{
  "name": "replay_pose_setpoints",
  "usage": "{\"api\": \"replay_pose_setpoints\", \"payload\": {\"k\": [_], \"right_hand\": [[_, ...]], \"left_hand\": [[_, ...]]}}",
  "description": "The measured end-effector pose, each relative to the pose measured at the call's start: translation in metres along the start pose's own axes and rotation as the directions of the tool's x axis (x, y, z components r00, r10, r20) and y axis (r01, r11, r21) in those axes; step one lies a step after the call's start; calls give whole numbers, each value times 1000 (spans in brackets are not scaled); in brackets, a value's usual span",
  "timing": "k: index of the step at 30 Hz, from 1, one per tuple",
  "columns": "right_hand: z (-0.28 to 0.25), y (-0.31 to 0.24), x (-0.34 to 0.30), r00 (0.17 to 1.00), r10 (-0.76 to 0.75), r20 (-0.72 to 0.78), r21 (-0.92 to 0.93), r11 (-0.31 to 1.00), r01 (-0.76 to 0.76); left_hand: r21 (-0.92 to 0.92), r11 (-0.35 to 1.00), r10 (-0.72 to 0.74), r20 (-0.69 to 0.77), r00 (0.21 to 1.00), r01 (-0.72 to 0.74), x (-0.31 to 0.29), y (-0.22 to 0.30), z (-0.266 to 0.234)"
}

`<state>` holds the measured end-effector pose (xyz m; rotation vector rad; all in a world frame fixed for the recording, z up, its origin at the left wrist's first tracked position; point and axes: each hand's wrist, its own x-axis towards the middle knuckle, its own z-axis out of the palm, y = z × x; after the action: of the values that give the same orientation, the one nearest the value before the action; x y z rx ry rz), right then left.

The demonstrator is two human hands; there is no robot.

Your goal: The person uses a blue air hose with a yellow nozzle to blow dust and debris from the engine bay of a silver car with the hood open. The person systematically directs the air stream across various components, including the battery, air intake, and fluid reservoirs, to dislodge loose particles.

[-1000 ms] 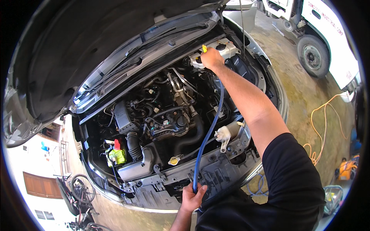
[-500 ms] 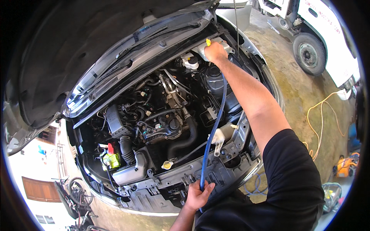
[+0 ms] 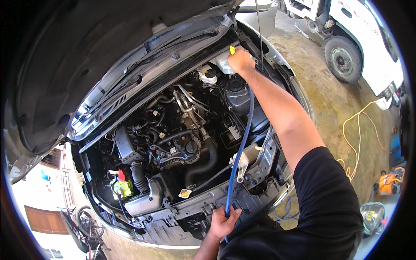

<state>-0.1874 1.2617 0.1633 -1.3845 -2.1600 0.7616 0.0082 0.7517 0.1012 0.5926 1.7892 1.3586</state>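
Note:
My right hand (image 3: 241,61) reaches across the engine bay (image 3: 186,143) to its far right corner, closed round a yellow-ended tool (image 3: 232,50) on a blue hose (image 3: 242,149). Most of the tool is hidden in my fist, so its exact kind does not show. Below that hand lies a whitish, box-shaped part (image 3: 223,64). Near the front edge of the car, my left hand (image 3: 223,222) grips the same hose, thumb on top. Between my hands the hose bows over a white plastic reservoir (image 3: 246,157).
Overhead, the raised hood (image 3: 56,65) stands on a thin prop rod (image 3: 259,34). A white truck (image 3: 368,47) is parked at the right. A yellow hose (image 3: 359,130) trails on the floor near an orange machine (image 3: 388,182). Bicycles (image 3: 89,223) stand at lower left.
The view has shifted slightly, so the car and truck sit a little further left. Both hands keep their grips, and the right stays by the far right corner.

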Motion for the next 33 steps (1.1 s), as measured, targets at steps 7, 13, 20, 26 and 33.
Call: {"api": "replay_pose_setpoints", "payload": {"k": [7,13,20,26,33], "right_hand": [[22,-20,-34,990,-105,92,-18,994,107],[51,-39,-65,972,-187,140,9,982,187],[69,-55,-101,912,-360,196,150,930,335],[102,-60,-95,737,-666,118,129,746,653],[122,-65,-82,864,-400,306,625,769,134]], "left_hand": [[-134,991,-19,-30,999,15,-5,-3,-7],[-176,984,-33,-123,992,11,-17,-13,-29],[-41,998,41,-159,986,-48,-29,-8,-36],[-30,998,48,-178,983,-54,-46,-4,-43],[-51,996,65,-196,978,-76,-69,-13,-61]]}}
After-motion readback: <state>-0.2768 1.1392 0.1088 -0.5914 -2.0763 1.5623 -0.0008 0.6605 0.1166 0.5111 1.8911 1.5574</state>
